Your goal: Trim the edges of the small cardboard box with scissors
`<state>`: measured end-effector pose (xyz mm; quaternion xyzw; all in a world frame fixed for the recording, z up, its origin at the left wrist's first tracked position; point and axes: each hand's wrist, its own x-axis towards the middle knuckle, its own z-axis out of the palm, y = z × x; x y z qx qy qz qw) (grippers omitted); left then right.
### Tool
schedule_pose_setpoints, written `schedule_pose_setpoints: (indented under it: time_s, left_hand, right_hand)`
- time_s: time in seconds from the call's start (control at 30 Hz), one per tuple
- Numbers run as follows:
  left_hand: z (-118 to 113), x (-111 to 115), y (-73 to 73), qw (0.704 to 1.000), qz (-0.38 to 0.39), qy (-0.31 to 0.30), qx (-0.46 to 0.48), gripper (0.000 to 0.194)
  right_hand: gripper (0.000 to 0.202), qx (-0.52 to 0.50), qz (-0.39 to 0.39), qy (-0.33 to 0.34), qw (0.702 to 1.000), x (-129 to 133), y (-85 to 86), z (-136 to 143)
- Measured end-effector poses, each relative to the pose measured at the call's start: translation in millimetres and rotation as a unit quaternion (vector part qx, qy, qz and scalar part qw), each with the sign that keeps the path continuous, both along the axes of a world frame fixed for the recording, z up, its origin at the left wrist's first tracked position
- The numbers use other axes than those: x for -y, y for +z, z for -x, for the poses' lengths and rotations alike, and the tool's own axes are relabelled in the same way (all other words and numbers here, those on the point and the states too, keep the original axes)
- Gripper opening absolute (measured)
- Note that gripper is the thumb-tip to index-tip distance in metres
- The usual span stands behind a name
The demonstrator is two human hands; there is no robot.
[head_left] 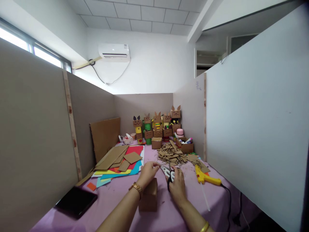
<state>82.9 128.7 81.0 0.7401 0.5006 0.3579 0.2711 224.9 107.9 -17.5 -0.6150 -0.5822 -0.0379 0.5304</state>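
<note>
My right hand [178, 187] is closed on black-handled scissors [170, 177], whose blades point away from me. Beside them lies a white patterned piece [165, 170], close to the fingertips of my left hand [150, 170]. The left fingers are pinched together; what they hold, if anything, is too small to make out. A closed brown cardboard box [148, 196] stands on the purple cloth under my left wrist. Just beyond my hands is a heap of cardboard scraps [172, 154].
Cardboard sheets [113, 156] and coloured paper [116, 175] lie left, near a black tablet [76, 201]. A yellow glue gun [207, 178] with a cord lies right. Cardboard animal figures [157, 120], a small box [156, 143] and a box of markers [186, 146] stand behind.
</note>
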Motion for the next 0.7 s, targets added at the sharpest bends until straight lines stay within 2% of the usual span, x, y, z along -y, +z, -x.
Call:
schedule_pose_setpoints:
  time_s: [0.1, 0.17, 0.23, 0.33, 0.4, 0.47, 0.57, 0.7]
  left_hand:
    - [25.8, -9.0, -0.7, 0.987, 0.059, 0.029, 0.144, 0.032]
    - [43.3, -11.5, -7.6, 0.962, 0.105, 0.055, 0.246, 0.036]
    - [57.9, -10.4, -21.2, 0.927, 0.145, 0.069, 0.34, 0.041]
    - [71.7, -3.9, -48.6, 0.874, 0.174, 0.061, 0.45, 0.036]
    - [76.2, 0.6, -64.6, 0.846, 0.192, 0.066, 0.494, 0.028]
    - [78.0, 3.4, -74.3, 0.823, 0.199, 0.07, 0.527, 0.023]
    - [78.1, 4.2, -77.4, 0.801, 0.204, 0.071, 0.559, 0.022]
    - [78.4, 4.3, -74.1, 0.788, 0.208, 0.075, 0.575, 0.022]
  right_hand:
    - [0.043, -0.007, 0.009, -0.004, 1.0, 2.3, 2.3, 0.2]
    - [0.043, -0.008, 0.014, -0.003, 1.0, 2.6, 2.6, 0.5]
    - [0.043, -0.009, 0.018, 0.002, 1.0, 1.6, 1.8, 0.6]
    - [0.04, -0.015, 0.022, 0.004, 1.0, -1.0, -0.2, 0.0]
    - [0.038, -0.019, 0.024, 0.005, 1.0, -2.5, -1.3, -0.8]
    - [0.038, -0.021, 0.029, 0.004, 0.999, -3.4, -1.7, -1.8]
    - [0.038, -0.024, 0.042, -0.005, 0.999, -4.3, -1.7, -3.5]
    - [0.035, -0.031, 0.052, -0.026, 0.998, -5.2, -1.4, -5.5]
